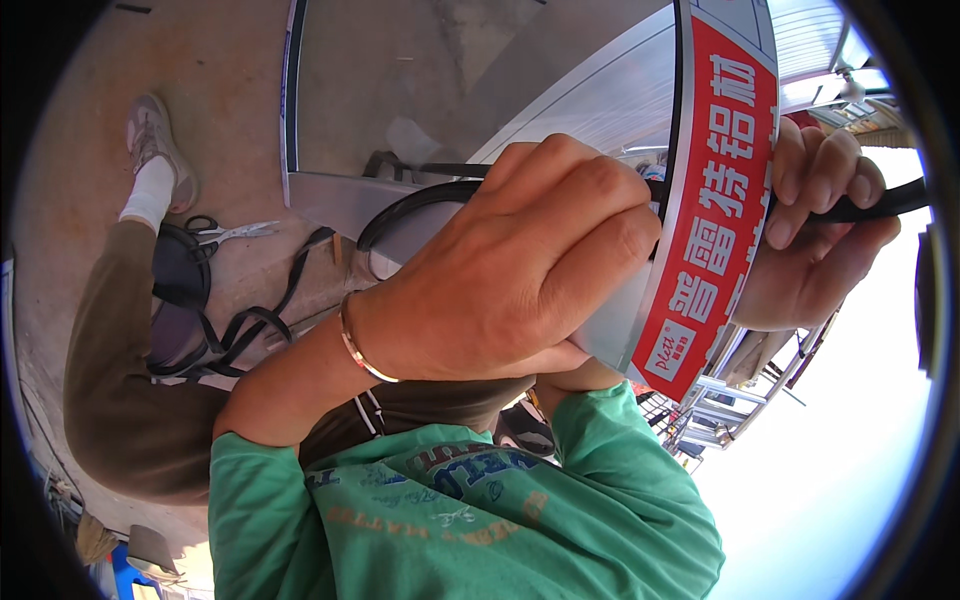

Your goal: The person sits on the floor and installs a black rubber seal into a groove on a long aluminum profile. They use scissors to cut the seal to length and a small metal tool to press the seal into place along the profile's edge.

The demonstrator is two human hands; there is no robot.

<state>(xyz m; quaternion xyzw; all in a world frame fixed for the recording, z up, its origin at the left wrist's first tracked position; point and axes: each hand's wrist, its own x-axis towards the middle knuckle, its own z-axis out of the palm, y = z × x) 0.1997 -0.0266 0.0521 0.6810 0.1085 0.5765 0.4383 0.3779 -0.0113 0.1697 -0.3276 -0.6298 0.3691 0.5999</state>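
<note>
A metal frame [345, 197] stands in front of me, its right bar [725, 170] covered with red and white printed film. My left hand [540, 250], with a thin bracelet at the wrist, is closed at the inner edge of this bar. Its fingers pinch a black rubber strip [415, 212], which loops out to the left of the hand. At the bar's outer side, my right hand [825, 190] is closed round a black strip [885, 203] that runs off to the right. The bar hides whether both are one length.
Scissors [238, 232] with black handles lie on the floor at the left, beside my leg [110, 340]. Tangled black strip [255, 325] lies nearby. A shoe [165, 145] shows at the far left. Metal racks [720, 415] stand at the right.
</note>
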